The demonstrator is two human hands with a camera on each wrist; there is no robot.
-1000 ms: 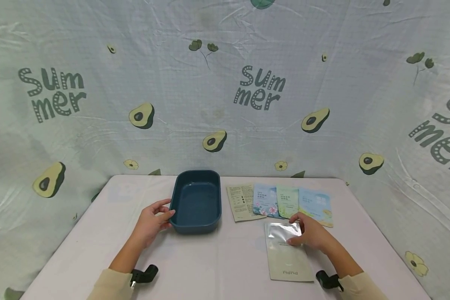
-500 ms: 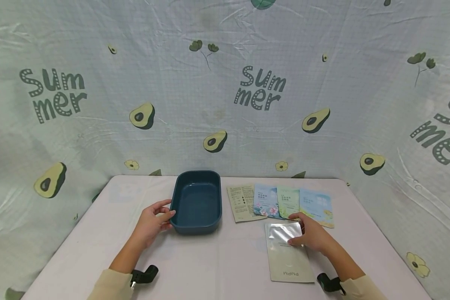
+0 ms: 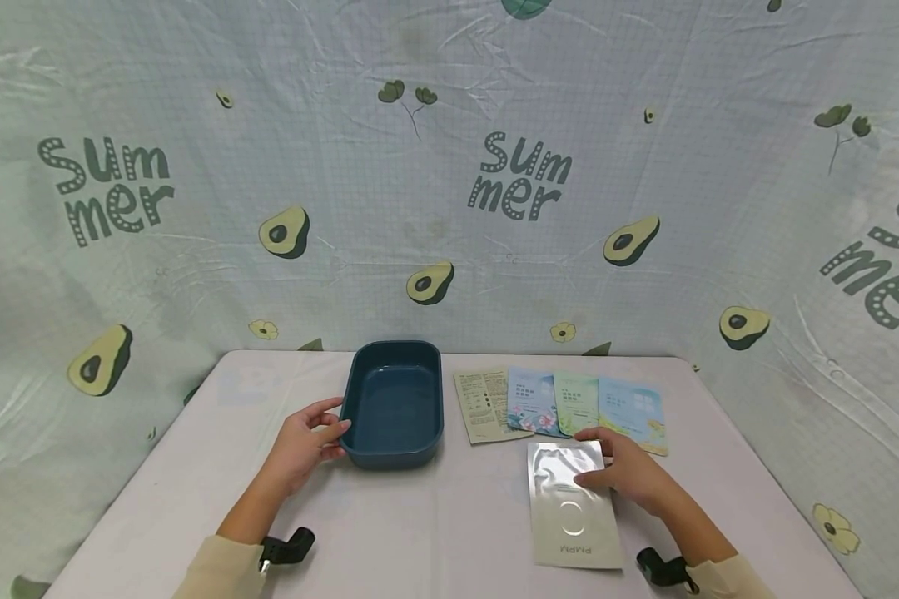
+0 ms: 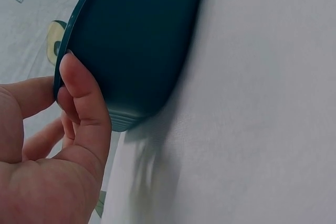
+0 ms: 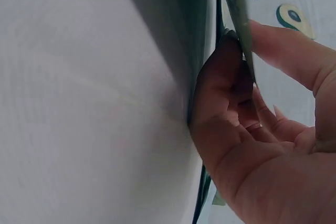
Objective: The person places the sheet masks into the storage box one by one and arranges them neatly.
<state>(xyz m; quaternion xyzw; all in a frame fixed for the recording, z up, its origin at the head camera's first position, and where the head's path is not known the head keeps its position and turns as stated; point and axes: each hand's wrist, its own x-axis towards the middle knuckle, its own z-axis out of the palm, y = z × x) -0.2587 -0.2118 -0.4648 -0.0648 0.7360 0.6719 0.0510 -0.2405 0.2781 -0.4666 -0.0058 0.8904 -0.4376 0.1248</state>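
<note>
My left hand (image 3: 307, 441) pinches the left rim of a dark blue rectangular bin (image 3: 393, 408). In the left wrist view, thumb and fingers (image 4: 84, 98) lie on either side of that rim. To the right, my right hand (image 3: 625, 470) pinches the right edge of a sheet mask packet (image 3: 575, 524), pale with a shiny silver top and "PMPM" printed upside down. The right wrist view shows the packet (image 5: 239, 11) nearly edge-on between thumb and fingers. Just beyond lie a blue floral packet (image 3: 532, 403), a green packet (image 3: 575, 399) and a light blue packet (image 3: 631, 408), overlapping in a row.
A beige packet (image 3: 487, 408) covered in small print lies between the bin and the row, partly under the blue floral one. All rest on a white-covered table (image 3: 434, 532). Behind hangs a printed curtain (image 3: 345, 208) with avocados.
The sheet mask packet has shifted slightly left and tilted in my right hand, and a round mark now shows on its face. The left hand and the bin have stayed put.
</note>
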